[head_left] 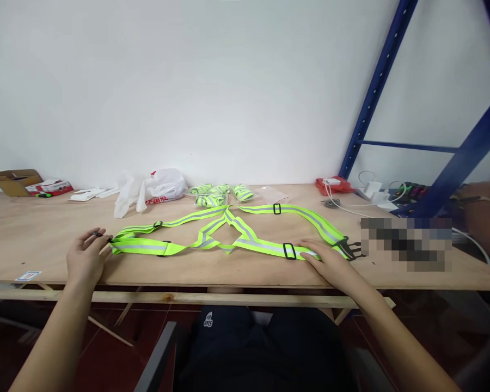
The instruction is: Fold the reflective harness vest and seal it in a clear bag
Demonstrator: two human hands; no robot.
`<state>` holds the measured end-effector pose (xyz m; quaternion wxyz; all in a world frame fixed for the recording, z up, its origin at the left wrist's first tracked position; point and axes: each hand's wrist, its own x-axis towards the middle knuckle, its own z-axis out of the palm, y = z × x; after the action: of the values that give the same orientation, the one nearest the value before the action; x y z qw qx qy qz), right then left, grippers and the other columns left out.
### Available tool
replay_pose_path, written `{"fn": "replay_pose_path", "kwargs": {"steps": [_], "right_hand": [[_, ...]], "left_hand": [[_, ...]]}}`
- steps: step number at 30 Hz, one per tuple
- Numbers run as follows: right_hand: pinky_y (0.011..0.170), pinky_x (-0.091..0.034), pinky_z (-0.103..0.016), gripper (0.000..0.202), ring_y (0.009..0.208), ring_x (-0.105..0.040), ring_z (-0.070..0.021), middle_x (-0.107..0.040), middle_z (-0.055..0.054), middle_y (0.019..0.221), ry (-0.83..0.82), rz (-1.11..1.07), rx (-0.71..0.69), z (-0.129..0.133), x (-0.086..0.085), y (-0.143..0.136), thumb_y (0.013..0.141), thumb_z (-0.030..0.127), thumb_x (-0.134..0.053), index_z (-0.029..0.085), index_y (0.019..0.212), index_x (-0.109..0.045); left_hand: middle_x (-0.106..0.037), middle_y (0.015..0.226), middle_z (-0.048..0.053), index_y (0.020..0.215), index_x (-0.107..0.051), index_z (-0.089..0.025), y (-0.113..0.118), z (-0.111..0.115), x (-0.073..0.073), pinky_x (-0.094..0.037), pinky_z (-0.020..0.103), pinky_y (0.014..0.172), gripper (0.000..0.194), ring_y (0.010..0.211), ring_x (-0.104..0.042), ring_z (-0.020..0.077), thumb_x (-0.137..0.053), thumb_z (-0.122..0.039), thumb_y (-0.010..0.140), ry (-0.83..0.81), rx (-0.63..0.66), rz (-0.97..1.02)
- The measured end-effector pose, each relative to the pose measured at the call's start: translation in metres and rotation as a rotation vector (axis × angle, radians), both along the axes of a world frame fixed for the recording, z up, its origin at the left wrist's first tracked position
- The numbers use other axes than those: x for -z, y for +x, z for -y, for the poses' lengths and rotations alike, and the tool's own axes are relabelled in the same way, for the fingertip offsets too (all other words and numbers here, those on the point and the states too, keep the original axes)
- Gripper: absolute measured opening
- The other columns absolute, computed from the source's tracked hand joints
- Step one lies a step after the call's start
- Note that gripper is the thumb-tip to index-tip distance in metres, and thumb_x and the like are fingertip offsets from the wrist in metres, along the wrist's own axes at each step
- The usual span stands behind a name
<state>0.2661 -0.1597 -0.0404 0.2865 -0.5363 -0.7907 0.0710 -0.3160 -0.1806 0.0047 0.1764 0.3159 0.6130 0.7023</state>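
Pale wall (pixel 228 81) rises behind a long wooden desk (pixel 212 275), with a blue metal frame (pixel 371 92) at two o'clock. Across the middle lies the yellow-green reflective harness (pixel 265 247), seemingly spread wide so its straps sit apart rather than tangle. At nine o'clock, the left hand (pixel 84 256) is nearly closed, pinching the harness end, probably to pull it straight. At four o'clock, the right hand (pixel 330 264) is partly open over the near strap, perhaps steadying it; whether it grips, I cannot tell. Near it are a black buckle (pixel 351 249) and smaller slider (pixel 289 251). The desk's front edge runs just beyond the near strap, leaving a narrow strip there; bagged straps (pixel 210 200) at twelve limit room behind.
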Motion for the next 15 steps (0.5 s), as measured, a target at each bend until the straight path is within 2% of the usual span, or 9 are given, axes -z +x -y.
{"fn": "replay_pose_path", "kwargs": {"steps": [3,7,9,11,12,13,15], "right_hand": [[0.107,-0.048,-0.052,0.039,0.12,-0.063,-0.0317,-0.069,-0.012,0.127,0.01,0.001,-0.015,0.001,-0.002,-0.001,0.093,0.042,-0.046,0.021,0.117,-0.069],[0.105,-0.049,-0.051,0.038,0.118,-0.064,-0.0312,-0.07,-0.01,0.125,0.033,-0.006,-0.032,0.001,-0.002,0.0,0.092,0.039,-0.046,0.022,0.117,-0.069],[0.105,-0.049,-0.051,0.038,0.118,-0.064,-0.0311,-0.07,-0.01,0.125,0.038,-0.013,-0.034,0.001,0.0,0.0,0.092,0.039,-0.046,0.023,0.118,-0.069],[0.105,-0.049,-0.051,0.039,0.118,-0.064,-0.0308,-0.07,-0.01,0.126,0.034,-0.016,-0.036,0.0,0.0,0.0,0.093,0.039,-0.046,0.023,0.118,-0.069],[0.106,-0.049,-0.051,0.038,0.119,-0.064,-0.0306,-0.07,-0.01,0.126,0.028,-0.014,-0.038,0.0,0.0,0.0,0.093,0.039,-0.046,0.023,0.118,-0.069],[0.106,-0.049,-0.051,0.038,0.119,-0.064,-0.0305,-0.07,-0.009,0.126,0.023,-0.01,-0.041,0.0,0.0,0.001,0.093,0.039,-0.046,0.023,0.118,-0.069],[0.107,-0.048,-0.05,0.038,0.12,-0.063,-0.0302,-0.07,-0.009,0.127,0.017,-0.007,-0.042,0.001,0.0,0.001,0.093,0.04,-0.046,0.023,0.118,-0.069]], "left_hand": [[-0.057,0.135,0.011,0.112,-0.055,-0.024,0.001,0.0,0.001,-0.056,0.047,0.094,0.049,0.125,-0.057,0.0349,-0.071,-0.036,0.068,-0.136,-0.011,-0.242],[-0.05,0.144,0.018,0.129,-0.052,-0.019,0.01,0.002,-0.005,-0.041,0.055,0.11,0.054,0.136,-0.045,0.0398,-0.059,-0.037,0.08,-0.328,-0.084,-0.717],[-0.041,0.151,0.022,0.131,-0.053,-0.015,0.021,0.007,-0.009,-0.029,0.061,0.115,0.051,0.143,-0.034,0.0424,-0.053,-0.035,0.084,-0.366,-0.171,-0.914],[-0.028,0.159,0.02,0.132,-0.053,-0.016,0.037,0.014,-0.011,-0.017,0.067,0.117,0.05,0.148,-0.021,0.0435,-0.049,-0.032,0.085,-0.347,-0.242,-1.06],[-0.027,0.161,0.017,0.134,-0.053,-0.019,0.046,0.017,-0.012,-0.016,0.066,0.118,0.049,0.149,-0.021,0.0415,-0.047,-0.031,0.086,-0.312,-0.219,-1.105],[-0.03,0.16,0.013,0.135,-0.053,-0.022,0.056,0.021,-0.013,-0.019,0.061,0.119,0.049,0.149,-0.025,0.0381,-0.046,-0.031,0.087,-0.268,-0.137,-1.136],[-0.043,0.154,0.008,0.136,-0.053,-0.026,0.076,0.025,-0.012,-0.031,0.048,0.119,0.049,0.145,-0.036,0.0301,-0.042,-0.034,0.089,-0.197,0.153,-1.162]]}}
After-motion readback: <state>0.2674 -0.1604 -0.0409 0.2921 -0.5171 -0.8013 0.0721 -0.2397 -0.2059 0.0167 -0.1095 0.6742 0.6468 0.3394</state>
